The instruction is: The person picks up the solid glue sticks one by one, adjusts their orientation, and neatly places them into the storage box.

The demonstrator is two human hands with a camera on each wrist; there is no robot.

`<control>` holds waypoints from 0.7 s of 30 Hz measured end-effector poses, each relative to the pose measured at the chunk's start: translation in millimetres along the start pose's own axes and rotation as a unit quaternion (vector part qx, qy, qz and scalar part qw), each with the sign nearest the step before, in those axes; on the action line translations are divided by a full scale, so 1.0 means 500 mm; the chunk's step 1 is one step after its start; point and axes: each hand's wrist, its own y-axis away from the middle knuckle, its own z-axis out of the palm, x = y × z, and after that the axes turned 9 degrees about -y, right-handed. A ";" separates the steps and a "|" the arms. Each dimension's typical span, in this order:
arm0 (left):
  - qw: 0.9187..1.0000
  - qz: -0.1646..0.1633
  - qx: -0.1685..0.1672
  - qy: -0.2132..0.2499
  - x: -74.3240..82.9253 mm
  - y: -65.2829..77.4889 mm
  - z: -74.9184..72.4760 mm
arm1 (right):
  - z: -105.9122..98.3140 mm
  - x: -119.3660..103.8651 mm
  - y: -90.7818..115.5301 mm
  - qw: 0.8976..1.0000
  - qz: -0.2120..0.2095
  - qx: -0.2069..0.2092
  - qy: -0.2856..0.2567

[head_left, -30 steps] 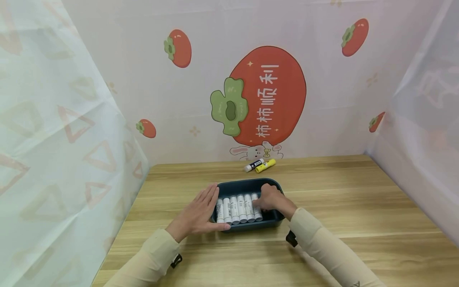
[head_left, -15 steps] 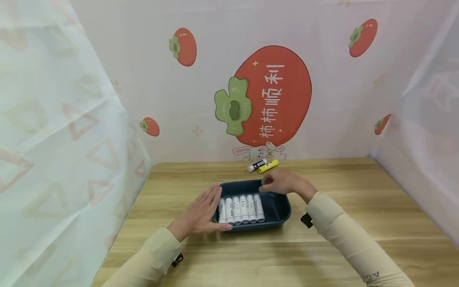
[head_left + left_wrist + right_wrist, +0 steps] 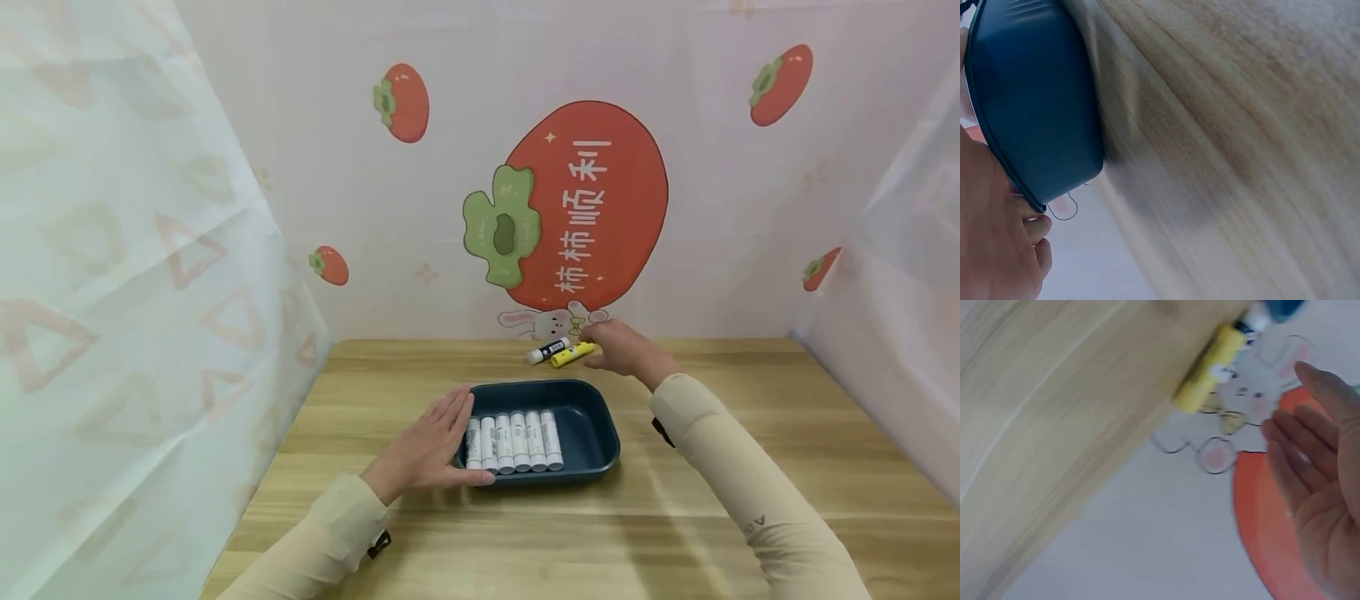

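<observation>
Along the left end of a dark blue tray (image 3: 588, 437), my left hand (image 3: 423, 450) rests with straight fingers and its thumb at the front rim. The left wrist view shows the tray's outer wall (image 3: 1038, 106), with fingertips at the rim. Several white glue sticks (image 3: 517, 442) lie side by side in the tray's left part. At the back of the table, my right hand (image 3: 626, 350) reaches over the right end of a yellow glue stick (image 3: 567, 356). In the right wrist view its fingers are relaxed and apart from the yellow stick (image 3: 1210, 369), holding nothing.
A navy and white glue stick (image 3: 549, 350) lies just left of the yellow one. The wood table (image 3: 390, 375) ends at a printed back curtain (image 3: 420, 208), and another curtain (image 3: 187, 375) hangs on the left.
My right hand has left the tray and moved back to the yellow glue stick, uncovering the tray's right part. My left hand stays on the tray's left end. The view has shifted slightly.
</observation>
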 end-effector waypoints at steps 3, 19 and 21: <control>1.000 0.001 0.002 -0.004 0.000 0.000 0.004 | 0.014 0.018 -0.021 0.999 -0.018 -0.008 0.041; 1.000 0.006 0.018 -0.026 0.006 0.004 0.007 | 0.088 0.070 -0.106 0.983 -0.028 -0.047 0.173; 0.999 0.003 0.017 -0.027 0.004 0.009 0.004 | 0.100 0.068 -0.118 0.979 -0.040 -0.044 0.196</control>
